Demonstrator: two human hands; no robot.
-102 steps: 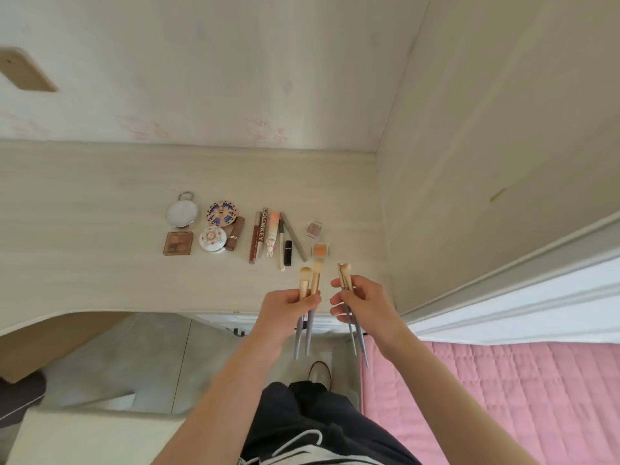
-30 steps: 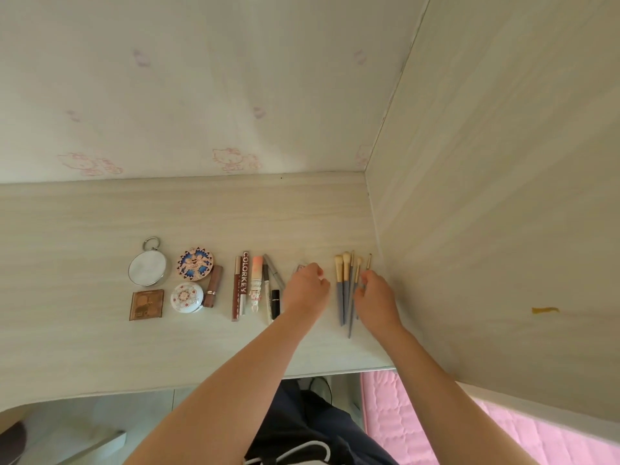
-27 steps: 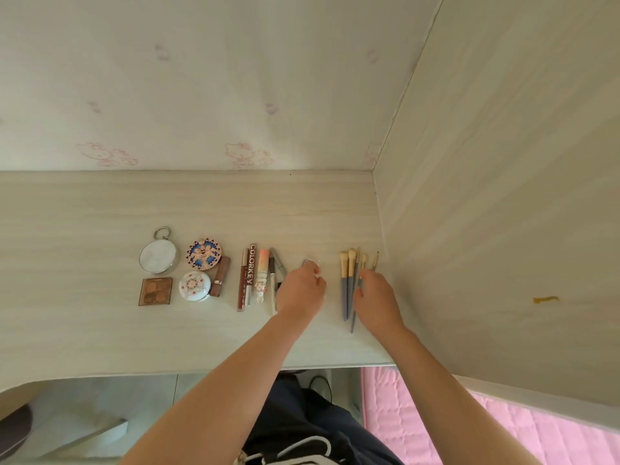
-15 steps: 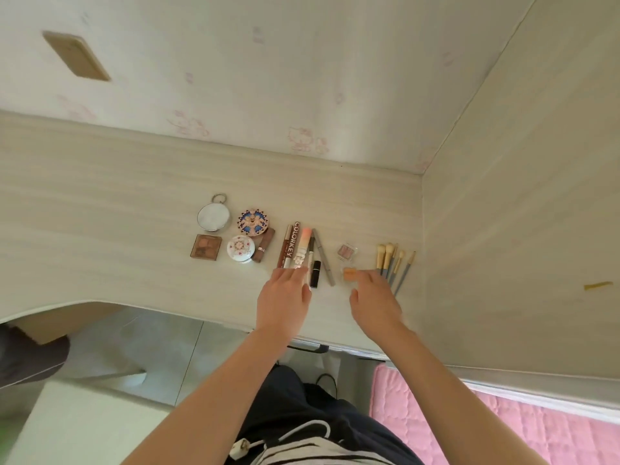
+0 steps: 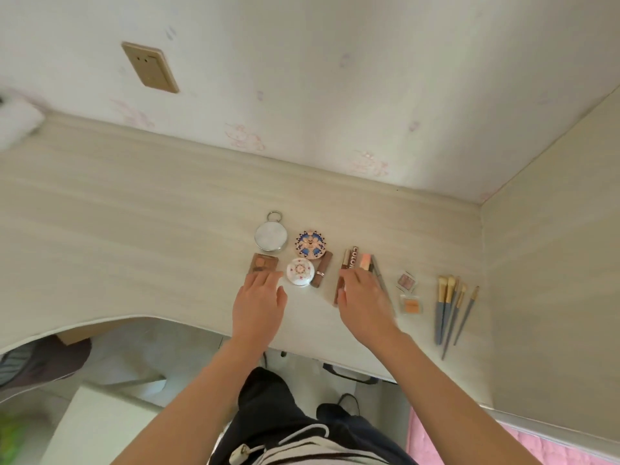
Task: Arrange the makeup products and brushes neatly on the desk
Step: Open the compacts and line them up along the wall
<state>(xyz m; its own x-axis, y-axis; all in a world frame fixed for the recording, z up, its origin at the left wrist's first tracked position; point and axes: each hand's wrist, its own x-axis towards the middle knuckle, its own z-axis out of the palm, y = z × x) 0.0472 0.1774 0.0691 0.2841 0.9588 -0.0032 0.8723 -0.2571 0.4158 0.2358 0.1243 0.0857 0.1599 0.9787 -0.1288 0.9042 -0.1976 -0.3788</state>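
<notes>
My left hand (image 5: 260, 305) lies flat and empty, its fingertips at the brown square eyeshadow palette (image 5: 264, 264). My right hand (image 5: 364, 302) rests loose over the row of slim lip tubes (image 5: 350, 260), grasping nothing I can see. The blue-handled brushes (image 5: 451, 307) already lie lined up on the pale wooden desk (image 5: 134, 236). I judge this the final straightening: nudge the palette square beneath the round silver mirror (image 5: 271, 236).
</notes>
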